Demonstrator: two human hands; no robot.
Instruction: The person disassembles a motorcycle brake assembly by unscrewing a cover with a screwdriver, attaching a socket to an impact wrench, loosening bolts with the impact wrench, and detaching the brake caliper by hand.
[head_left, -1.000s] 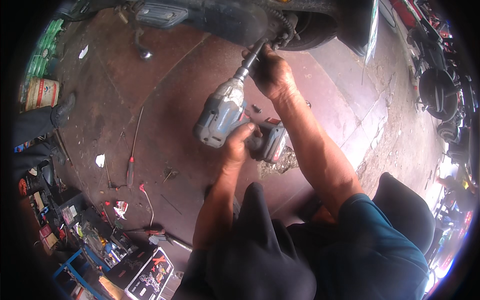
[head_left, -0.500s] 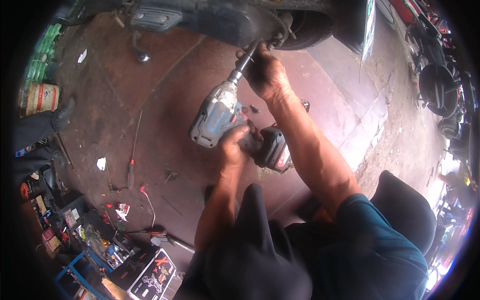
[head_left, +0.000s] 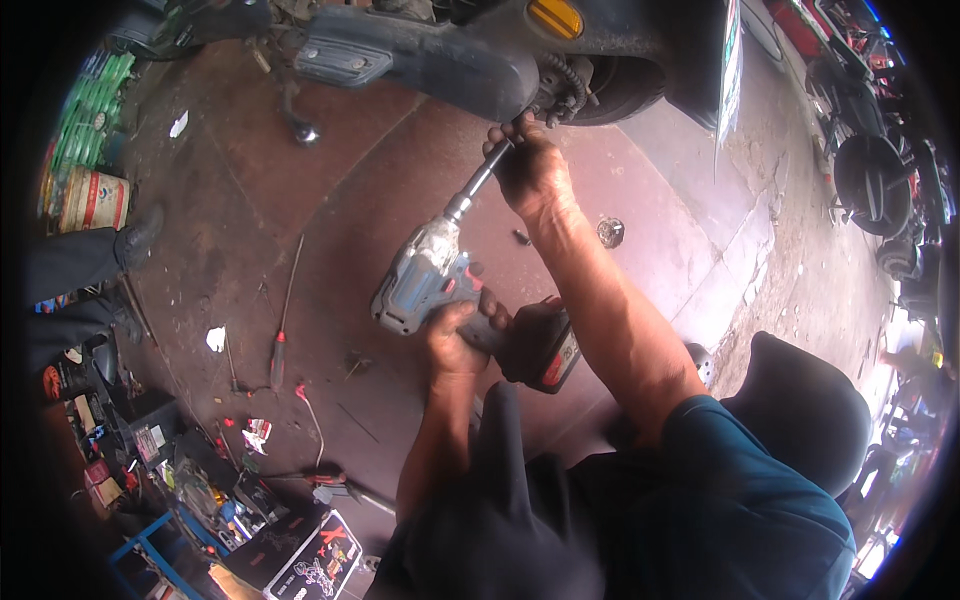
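Note:
My left hand is closed around the grip of a grey-blue cordless impact wrench, its black battery beneath my right forearm. A long silver socket extends from the wrench toward the upper right. Below the underside of a dark scooter, my right hand has its fingers curled around the socket's far end. Those fingertips are just under a ribbed hose beside the scooter's wheel. Whatever lies right at the socket's tip is hidden by the fingers.
A red-handled screwdriver and a small dark part lie on the tiled floor. A round metal piece rests right of my forearm. Tools and boxes crowd the lower left near a stickered case. Another person's shoe is at left.
The view has shifted, showing more of the scooter. The wrench has drawn back slightly down and left from the scooter, with its battery lower. Both hands keep about the same hold.

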